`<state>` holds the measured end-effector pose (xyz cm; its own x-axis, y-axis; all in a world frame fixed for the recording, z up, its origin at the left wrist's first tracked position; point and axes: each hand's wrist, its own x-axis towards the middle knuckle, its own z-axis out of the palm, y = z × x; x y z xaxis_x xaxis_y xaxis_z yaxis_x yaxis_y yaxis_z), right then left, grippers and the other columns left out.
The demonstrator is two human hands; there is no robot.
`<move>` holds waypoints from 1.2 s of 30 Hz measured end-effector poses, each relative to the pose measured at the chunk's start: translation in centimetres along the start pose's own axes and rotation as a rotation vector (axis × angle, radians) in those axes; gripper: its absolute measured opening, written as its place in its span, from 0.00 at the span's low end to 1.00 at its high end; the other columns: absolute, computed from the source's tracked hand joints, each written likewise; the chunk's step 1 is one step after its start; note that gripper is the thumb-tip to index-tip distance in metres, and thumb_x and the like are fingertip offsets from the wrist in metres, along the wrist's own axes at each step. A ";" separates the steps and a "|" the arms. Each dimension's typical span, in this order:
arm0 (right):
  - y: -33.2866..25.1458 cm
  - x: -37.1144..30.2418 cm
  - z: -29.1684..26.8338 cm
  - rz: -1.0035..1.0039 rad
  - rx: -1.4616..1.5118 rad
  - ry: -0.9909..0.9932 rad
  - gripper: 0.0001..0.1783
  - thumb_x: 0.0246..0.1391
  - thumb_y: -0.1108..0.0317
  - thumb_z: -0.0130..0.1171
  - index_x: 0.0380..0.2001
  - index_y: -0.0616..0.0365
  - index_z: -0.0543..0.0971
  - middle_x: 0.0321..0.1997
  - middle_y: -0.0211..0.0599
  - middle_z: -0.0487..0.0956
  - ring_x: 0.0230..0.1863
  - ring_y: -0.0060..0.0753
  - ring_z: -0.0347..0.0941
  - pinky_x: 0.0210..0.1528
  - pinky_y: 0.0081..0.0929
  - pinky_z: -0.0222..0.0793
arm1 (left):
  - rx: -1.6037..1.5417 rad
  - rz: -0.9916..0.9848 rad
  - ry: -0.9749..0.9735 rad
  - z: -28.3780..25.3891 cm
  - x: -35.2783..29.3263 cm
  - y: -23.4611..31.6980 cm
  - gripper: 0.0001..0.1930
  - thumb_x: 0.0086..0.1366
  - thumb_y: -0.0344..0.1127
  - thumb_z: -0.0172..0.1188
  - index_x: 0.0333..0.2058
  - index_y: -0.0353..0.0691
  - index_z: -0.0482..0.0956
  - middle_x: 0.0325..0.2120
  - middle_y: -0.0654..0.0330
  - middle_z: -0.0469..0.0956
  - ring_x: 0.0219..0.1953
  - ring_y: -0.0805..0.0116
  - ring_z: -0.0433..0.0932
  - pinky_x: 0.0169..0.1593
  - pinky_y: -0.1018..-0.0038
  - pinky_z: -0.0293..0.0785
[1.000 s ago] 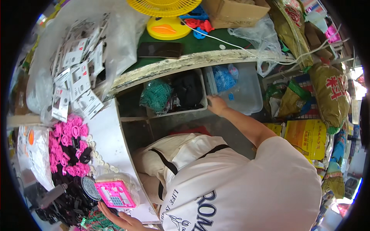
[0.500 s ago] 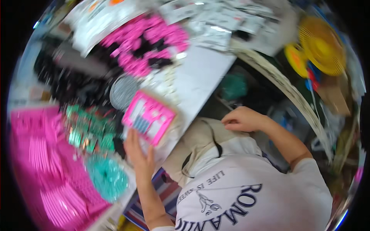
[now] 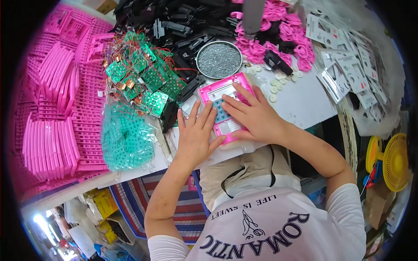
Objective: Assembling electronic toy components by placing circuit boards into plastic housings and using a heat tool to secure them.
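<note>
A pink calculator casing lies face down or open on a pale pad at the table's near edge; which way up, I cannot tell. In its middle shows a blue-green rubber keypad, partly covered by fingers. My left hand is open, fingers spread, with its fingertips along the casing's left side. Across the keypad and right side lies my right hand, open with its fingers apart. Just beyond the casing stands a round tin of small metal screws.
Green circuit boards with wires and a bag of teal keypads lie left, beside stacked pink casings. Black parts, pink rings and silver panels cover the far side. A grey bar hangs there. Right is a yellow fan.
My right hand has come from my lap onto the casing. The left hand has stayed at its left side, fingers now spread along it. The whole view has turned.
</note>
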<state>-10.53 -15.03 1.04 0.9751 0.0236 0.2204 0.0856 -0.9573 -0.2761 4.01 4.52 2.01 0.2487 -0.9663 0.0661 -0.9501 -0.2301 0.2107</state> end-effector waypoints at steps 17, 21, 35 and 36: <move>3.1 -5.2 -2.9 0.293 0.409 0.310 0.17 0.52 0.69 0.63 0.45 0.62 0.82 0.49 0.42 0.81 0.57 0.51 0.72 0.62 0.45 0.64 | -0.410 -0.506 0.573 -0.4 -7.9 -3.5 0.18 0.56 0.25 0.65 0.47 0.35 0.78 0.45 0.51 0.78 0.44 0.55 0.77 0.48 0.67 0.73; 2.9 -6.0 -2.7 0.357 0.442 0.337 0.11 0.53 0.73 0.60 0.40 0.64 0.82 0.43 0.44 0.82 0.50 0.48 0.75 0.54 0.38 0.69 | -0.508 -0.641 0.523 0.2 -9.9 -1.1 0.08 0.58 0.24 0.63 0.38 0.35 0.81 0.32 0.56 0.79 0.29 0.63 0.77 0.33 0.72 0.73; -0.1 -6.1 -1.5 0.335 0.534 0.303 0.06 0.55 0.80 0.58 0.35 0.68 0.82 0.23 0.34 0.70 0.27 0.28 0.63 0.30 0.24 0.55 | -0.657 -1.029 0.355 11.3 -24.7 4.9 0.05 0.61 0.29 0.62 0.36 0.38 0.82 0.26 0.52 0.77 0.26 0.53 0.78 0.31 0.65 0.73; -0.5 -6.0 -1.5 0.323 0.528 0.301 0.06 0.55 0.80 0.58 0.36 0.68 0.82 0.23 0.32 0.68 0.26 0.26 0.62 0.28 0.24 0.52 | -0.634 -1.171 0.397 13.2 -26.9 4.6 0.06 0.61 0.30 0.61 0.36 0.38 0.82 0.26 0.51 0.78 0.27 0.51 0.78 0.32 0.64 0.74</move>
<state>-16.77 -15.07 1.25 0.8758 -0.3936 0.2793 -0.0376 -0.6326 -0.7736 -9.55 27.94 -11.63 0.9699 -0.1279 -0.2071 0.0661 -0.6804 0.7299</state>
